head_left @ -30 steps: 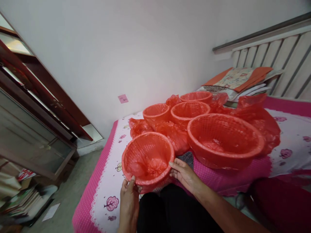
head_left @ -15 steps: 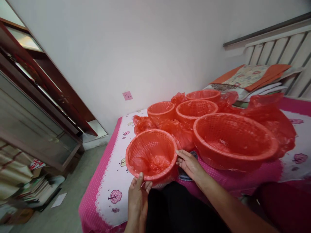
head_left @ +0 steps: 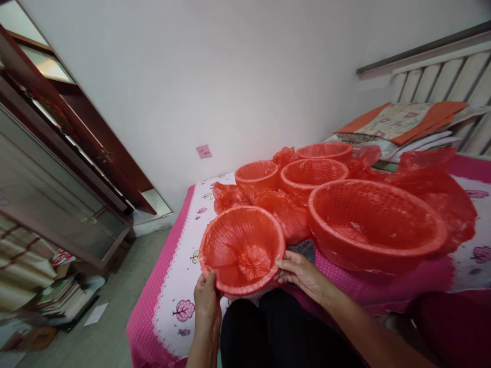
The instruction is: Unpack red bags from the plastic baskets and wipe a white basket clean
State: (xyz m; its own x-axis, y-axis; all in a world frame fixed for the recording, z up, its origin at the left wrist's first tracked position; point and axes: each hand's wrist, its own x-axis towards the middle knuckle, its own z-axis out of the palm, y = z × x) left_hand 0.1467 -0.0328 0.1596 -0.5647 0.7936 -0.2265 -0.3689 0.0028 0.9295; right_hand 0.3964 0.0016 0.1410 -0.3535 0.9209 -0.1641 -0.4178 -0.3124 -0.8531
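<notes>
A round red plastic basket [head_left: 243, 250] lined with a thin red plastic bag is tilted toward me above my lap, at the bed's near edge. My left hand [head_left: 207, 299] grips its lower left rim, thumb on top and the other fingers mostly hidden beneath. On the lower right rim, my right hand [head_left: 301, 273] is closed with its thumb over the edge. Right beside it stands a larger red basket [head_left: 376, 220], also covered with red film. Behind are more red baskets [head_left: 314, 174] and crumpled red plastic bags [head_left: 282, 212].
The bed carries a white and pink sheet [head_left: 172, 291] with tree prints. Folded bedding [head_left: 406, 122] is stacked at the back right by a white radiator [head_left: 452, 76]. To the left stand a glass-fronted door [head_left: 65, 189] and a pile of papers [head_left: 57, 299] on the floor.
The held basket has moved slightly down toward me and tilted more. My left hand has shifted left along the rim; my right hand has slid lower on it.
</notes>
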